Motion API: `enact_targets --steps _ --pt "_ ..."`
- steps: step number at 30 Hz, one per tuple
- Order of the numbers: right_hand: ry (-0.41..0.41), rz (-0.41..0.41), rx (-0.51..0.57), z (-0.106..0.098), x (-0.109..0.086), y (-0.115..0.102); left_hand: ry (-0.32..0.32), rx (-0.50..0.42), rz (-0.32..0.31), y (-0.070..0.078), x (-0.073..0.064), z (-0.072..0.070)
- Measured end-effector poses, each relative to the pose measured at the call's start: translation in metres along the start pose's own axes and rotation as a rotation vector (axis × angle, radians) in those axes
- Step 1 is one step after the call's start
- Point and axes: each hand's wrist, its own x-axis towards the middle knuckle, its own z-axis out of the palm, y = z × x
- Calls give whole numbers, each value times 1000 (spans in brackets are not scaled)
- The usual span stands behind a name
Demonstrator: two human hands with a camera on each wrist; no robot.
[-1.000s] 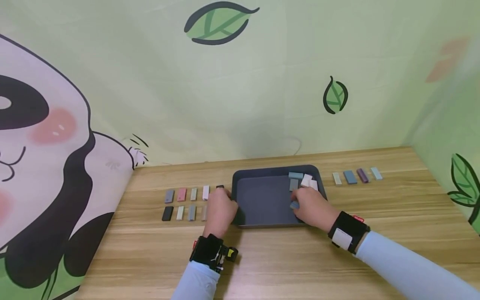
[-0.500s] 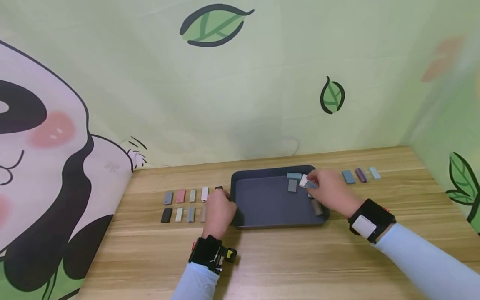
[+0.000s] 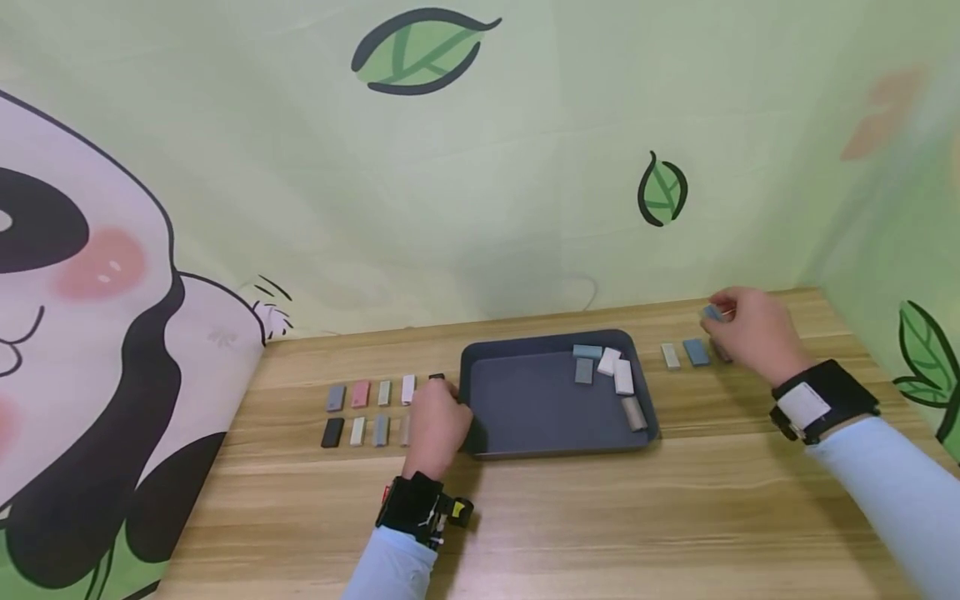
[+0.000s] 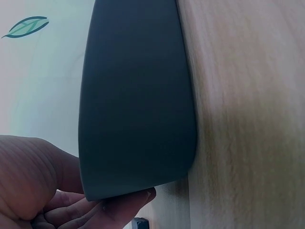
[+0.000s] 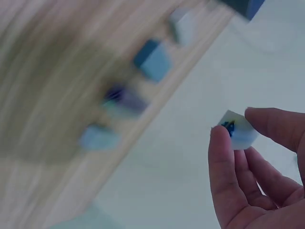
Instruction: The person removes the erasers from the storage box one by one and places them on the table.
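Observation:
My left hand (image 3: 437,425) grips the left wall of a dark grey tray (image 3: 525,408). In the left wrist view its fingers lie against the tray's corner (image 4: 133,95). Raised over the back right of the table, my right hand (image 3: 761,333) pinches a small blue block (image 3: 712,312) between thumb and fingertips. The right wrist view shows the same block (image 5: 242,130) with a pale face and a dark mark. Under that hand runs a row with a pale block (image 3: 671,357), a blue block (image 3: 696,352), a purple block (image 5: 126,101) and a light blue block (image 5: 99,137).
Inside the tray, along its right side, lie several small blocks, among them a white one (image 3: 623,377) and a brownish one (image 3: 633,413). Left of the tray, two rows hold more, including a pink block (image 3: 361,393) and a black block (image 3: 332,432). A printed cloth (image 3: 480,208) hangs behind.
My right hand has taken the blue block out of the tray and carried it right, over the row on the table. My left hand stays at the tray's left wall.

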Motion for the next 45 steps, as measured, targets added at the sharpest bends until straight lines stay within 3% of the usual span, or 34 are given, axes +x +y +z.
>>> enact_targets --steps 9,15,30,45 --pt "152 92 1 -3 6 56 7 -1 -23 -1 0 -2" --pt "169 171 -12 -2 3 80 -6 1 -32 -2 0 -3" --pt "152 283 -40 12 5 99 -3 1 -23 -1 -1 -2" --pt "160 289 -72 18 4 107 0 7 -30 2 -1 -1"
